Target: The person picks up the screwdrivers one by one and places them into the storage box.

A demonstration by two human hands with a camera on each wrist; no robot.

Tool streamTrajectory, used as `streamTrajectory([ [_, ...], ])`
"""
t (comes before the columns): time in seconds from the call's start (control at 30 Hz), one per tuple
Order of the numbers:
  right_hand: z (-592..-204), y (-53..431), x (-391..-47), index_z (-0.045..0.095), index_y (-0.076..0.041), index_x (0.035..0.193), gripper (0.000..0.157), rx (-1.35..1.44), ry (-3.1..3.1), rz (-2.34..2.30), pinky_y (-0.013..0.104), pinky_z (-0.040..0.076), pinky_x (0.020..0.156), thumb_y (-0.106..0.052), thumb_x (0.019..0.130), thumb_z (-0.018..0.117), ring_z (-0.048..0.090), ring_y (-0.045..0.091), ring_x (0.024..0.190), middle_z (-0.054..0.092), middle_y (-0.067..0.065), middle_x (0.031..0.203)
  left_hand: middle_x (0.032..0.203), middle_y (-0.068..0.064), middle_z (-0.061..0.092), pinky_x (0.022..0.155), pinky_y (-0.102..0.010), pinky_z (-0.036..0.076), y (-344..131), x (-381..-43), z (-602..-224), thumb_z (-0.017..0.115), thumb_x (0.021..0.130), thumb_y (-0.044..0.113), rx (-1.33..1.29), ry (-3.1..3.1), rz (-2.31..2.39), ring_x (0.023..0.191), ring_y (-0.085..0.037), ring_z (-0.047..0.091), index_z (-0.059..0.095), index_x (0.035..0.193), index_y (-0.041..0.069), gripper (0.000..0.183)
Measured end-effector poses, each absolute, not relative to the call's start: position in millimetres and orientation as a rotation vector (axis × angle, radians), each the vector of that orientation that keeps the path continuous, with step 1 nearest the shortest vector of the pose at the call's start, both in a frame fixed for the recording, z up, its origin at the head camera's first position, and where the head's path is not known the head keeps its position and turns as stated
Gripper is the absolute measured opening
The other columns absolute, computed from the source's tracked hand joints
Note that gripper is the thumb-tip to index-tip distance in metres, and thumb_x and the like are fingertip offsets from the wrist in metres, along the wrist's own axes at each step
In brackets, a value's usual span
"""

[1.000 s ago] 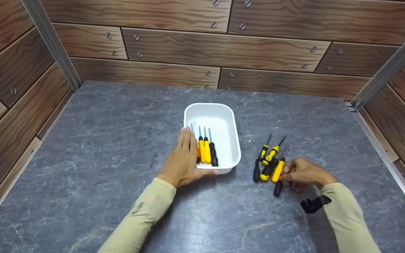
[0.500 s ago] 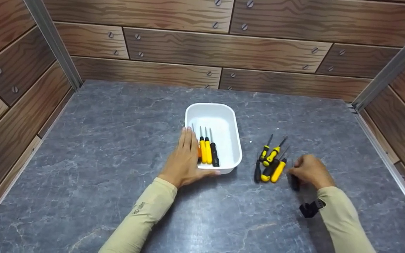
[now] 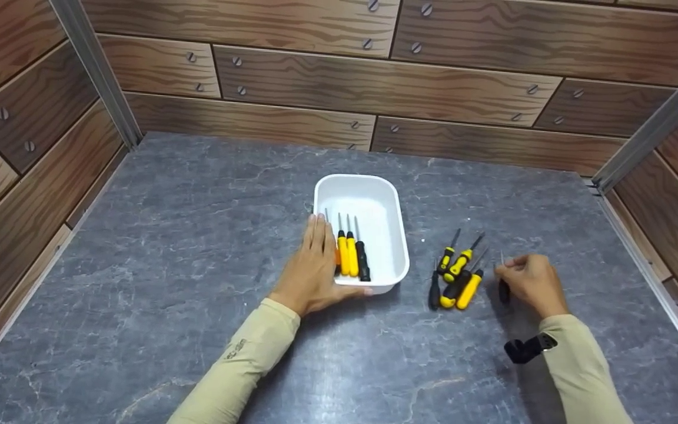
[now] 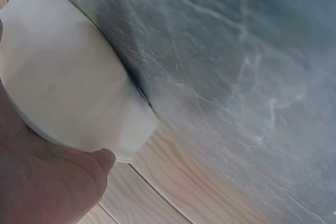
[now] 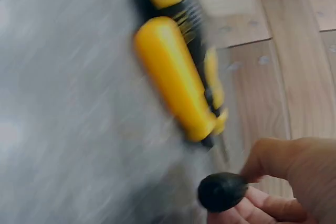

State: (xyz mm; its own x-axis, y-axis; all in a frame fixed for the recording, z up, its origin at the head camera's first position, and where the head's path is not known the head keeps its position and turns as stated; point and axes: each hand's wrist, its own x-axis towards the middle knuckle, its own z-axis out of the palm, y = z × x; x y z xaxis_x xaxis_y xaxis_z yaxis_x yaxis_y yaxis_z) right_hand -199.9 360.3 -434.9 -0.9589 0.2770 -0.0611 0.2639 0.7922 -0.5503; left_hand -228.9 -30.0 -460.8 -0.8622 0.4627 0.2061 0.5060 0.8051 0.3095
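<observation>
In the head view my left hand rests with straight fingers along the left wall of the white tray, its thumb against the near wall. The left wrist view shows the thumb on the outside of the tray. Inside lie two yellow screwdrivers and a black screwdriver; an orange one is partly hidden by my fingers. My right hand pinches a black-handled screwdriver, whose rounded handle end faces the right wrist camera.
Between the tray and my right hand lies a loose pile of several screwdrivers, among them a yellow-handled one, a black one and a black-and-yellow one. Wood-patterned walls enclose the grey marbled table.
My right hand has drawn the black-handled screwdriver rightward out of the pile and turned it more upright in the view. The left hand and the tray have kept their places.
</observation>
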Motion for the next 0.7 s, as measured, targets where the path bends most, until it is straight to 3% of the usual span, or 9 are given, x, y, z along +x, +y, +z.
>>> streamTrajectory([
  [0.23,-408.7,319.4,-217.1,0.065,0.013,0.112,0.031,-0.363,-2.625,1.339,0.025,0.06,0.061,-0.009,0.091,0.068,0.064,0.006,0.063,0.071,0.009,0.088,0.161,-0.037,0.009,0.121,-0.048,0.021,-29.0,-229.2,-460.6,0.057,0.075,0.088,-0.769,-2.872,-0.542,0.151,-0.047,0.009,0.017,0.154,-0.016,0.137],
  [0.37,-404.0,289.7,-228.3,0.06,0.018,0.112,0.028,-0.262,-2.426,1.658,0.028,0.061,0.064,-0.001,0.093,0.067,0.067,0.006,0.062,0.067,-0.001,0.081,0.16,-0.037,0.01,0.121,-0.049,0.022,-28.4,-229.3,-459.8,0.058,0.075,0.087,-0.776,-2.866,-0.544,0.151,-0.047,0.011,0.018,0.153,-0.017,0.137],
  [0.53,-403.0,250.8,-241.4,0.059,0.021,0.111,0.025,-0.085,-2.324,1.821,0.032,0.062,0.065,0.005,0.092,0.067,0.07,0.011,0.063,0.065,0.008,0.086,0.16,-0.037,0.011,0.121,-0.049,0.022,-29.5,-228.6,-459.5,0.059,0.075,0.086,-0.776,-2.867,-0.539,0.151,-0.047,0.011,0.019,0.153,-0.017,0.136],
  [0.7,-400.6,217.4,-255.8,0.063,0.019,0.108,0.023,0.062,-2.449,1.704,0.032,0.062,0.063,0.005,0.09,0.067,0.068,0.01,0.061,0.065,0.018,0.09,0.159,-0.038,0.014,0.121,-0.048,0.023,-28.7,-229.3,-461.5,0.06,0.074,0.086,-0.767,-2.834,-0.535,0.15,-0.048,0.013,0.02,0.152,-0.018,0.136],
])
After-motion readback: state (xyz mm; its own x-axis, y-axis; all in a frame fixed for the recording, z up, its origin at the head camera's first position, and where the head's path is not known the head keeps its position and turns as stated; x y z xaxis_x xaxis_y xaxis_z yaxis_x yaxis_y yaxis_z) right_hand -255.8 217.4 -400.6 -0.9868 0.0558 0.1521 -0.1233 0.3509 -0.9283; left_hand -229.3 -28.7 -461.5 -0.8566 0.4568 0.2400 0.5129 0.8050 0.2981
